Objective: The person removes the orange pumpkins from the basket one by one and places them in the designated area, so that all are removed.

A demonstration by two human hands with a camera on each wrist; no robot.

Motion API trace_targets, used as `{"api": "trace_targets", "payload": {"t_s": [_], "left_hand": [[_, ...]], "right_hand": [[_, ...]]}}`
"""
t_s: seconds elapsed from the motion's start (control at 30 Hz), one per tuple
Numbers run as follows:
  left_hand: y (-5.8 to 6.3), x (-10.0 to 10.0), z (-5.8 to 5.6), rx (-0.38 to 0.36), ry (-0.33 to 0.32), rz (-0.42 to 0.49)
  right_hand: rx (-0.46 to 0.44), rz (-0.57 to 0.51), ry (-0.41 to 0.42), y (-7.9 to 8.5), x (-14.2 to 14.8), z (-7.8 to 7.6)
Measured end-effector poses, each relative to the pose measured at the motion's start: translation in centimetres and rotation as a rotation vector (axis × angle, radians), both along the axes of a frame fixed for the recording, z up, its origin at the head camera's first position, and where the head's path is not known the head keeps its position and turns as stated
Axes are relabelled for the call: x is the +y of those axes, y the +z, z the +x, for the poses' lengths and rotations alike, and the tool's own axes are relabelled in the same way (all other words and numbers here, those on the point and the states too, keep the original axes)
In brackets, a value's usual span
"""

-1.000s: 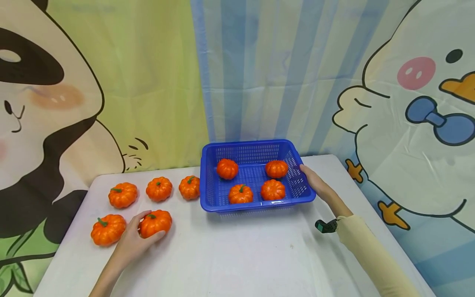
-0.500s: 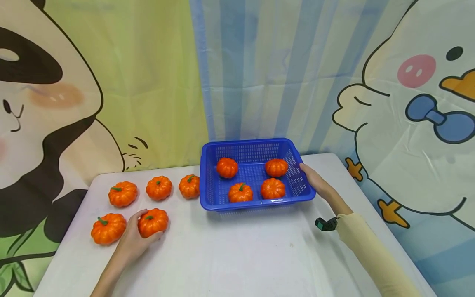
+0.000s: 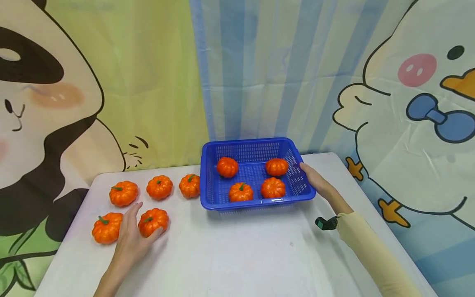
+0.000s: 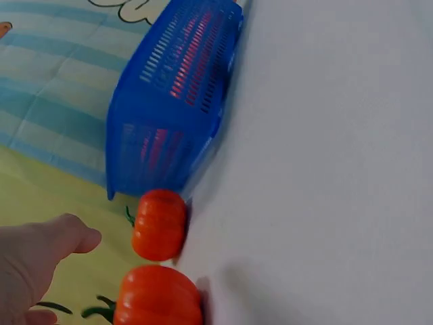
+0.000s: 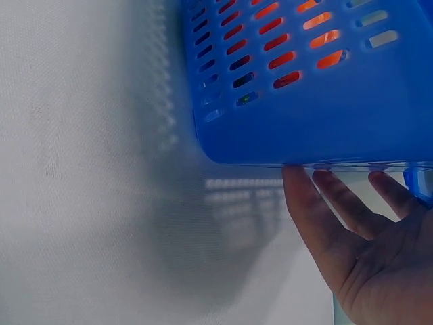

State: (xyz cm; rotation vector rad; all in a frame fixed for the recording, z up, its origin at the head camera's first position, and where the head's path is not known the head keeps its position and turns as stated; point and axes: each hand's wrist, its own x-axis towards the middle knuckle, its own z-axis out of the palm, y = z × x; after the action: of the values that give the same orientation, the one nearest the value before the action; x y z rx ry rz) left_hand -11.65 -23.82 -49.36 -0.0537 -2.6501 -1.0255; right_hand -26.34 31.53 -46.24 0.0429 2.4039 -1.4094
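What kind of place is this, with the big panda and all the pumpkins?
Maybe a play corner or a filming spot; I can't be sure which. A cartoon panda and a cartoon bird decorate the backdrop, and orange pumpkins sit on a white table.

Before the blue basket [image 3: 237, 204] we have broad open room across the tabletop [image 3: 237, 255]. Our left fingers [image 3: 131, 215] stand in the narrow gap between two front pumpkins [image 3: 106, 229]. Three rear pumpkins [image 3: 159, 187] and the basket's left wall bar a low path along the back, the rightmost pumpkin [image 3: 189, 186] sitting just beside that wall. Our right fingers [image 5: 309, 217] occupy the basket's right end.
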Motion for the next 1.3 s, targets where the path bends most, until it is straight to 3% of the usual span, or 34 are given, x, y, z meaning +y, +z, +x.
{"api": "trace_targets", "payload": {"t_s": [0.1, 0.2, 0.47, 0.63, 0.73, 0.8, 0.87, 1.0, 1.17, 1.23, 1.3], "left_hand": [[1.4, 1.3, 0.5, 0.113, -0.031, 0.012], [2.6, 2.8, 1.0, 0.137, -0.091, 0.020], [4.2, 6.2, 1.9, 0.019, -0.222, 0.049], [4.5, 8.0, 1.5, -0.063, -0.346, 0.184], [5.3, 9.1, 0.6, -0.107, -0.430, 0.244], [6.2, 10.1, -0.7, -0.151, -0.473, 0.268], [7.0, 11.1, -2.7, -0.194, -0.522, 0.286], [8.1, 13.3, -8.4, -0.265, -0.587, 0.214], [8.6, 16.8, -16.5, -0.291, -0.623, -0.149], [8.5, 17.9, -19.1, -0.342, -0.612, -0.295], [8.0, 18.6, -20.9, -0.411, -0.604, -0.388]], "right_hand": [[-0.002, 0.002, -0.006, -0.1, 0.0, 0.1], [-0.003, -0.007, -0.011, 0.0, -0.1, 0.1], [-0.003, -0.010, -0.012, 0.0, -0.4, 0.1], [0.004, -0.013, -0.002, 0.0, -0.6, 0.2], [0.002, -0.017, 0.005, 0.0, -0.4, 0.2], [0.008, -0.019, 0.013, 0.0, -0.2, 0.2], [0.010, -0.024, 0.007, 0.0, -0.1, 0.1], [0.008, -0.031, 0.014, -0.1, -0.1, 0.0], [0.010, -0.016, 0.006, 0.0, 0.1, 0.1], [0.011, -0.015, -0.002, 0.0, 0.1, 0.1], [0.007, -0.018, -0.008, 0.0, 0.0, 0.2]]}}
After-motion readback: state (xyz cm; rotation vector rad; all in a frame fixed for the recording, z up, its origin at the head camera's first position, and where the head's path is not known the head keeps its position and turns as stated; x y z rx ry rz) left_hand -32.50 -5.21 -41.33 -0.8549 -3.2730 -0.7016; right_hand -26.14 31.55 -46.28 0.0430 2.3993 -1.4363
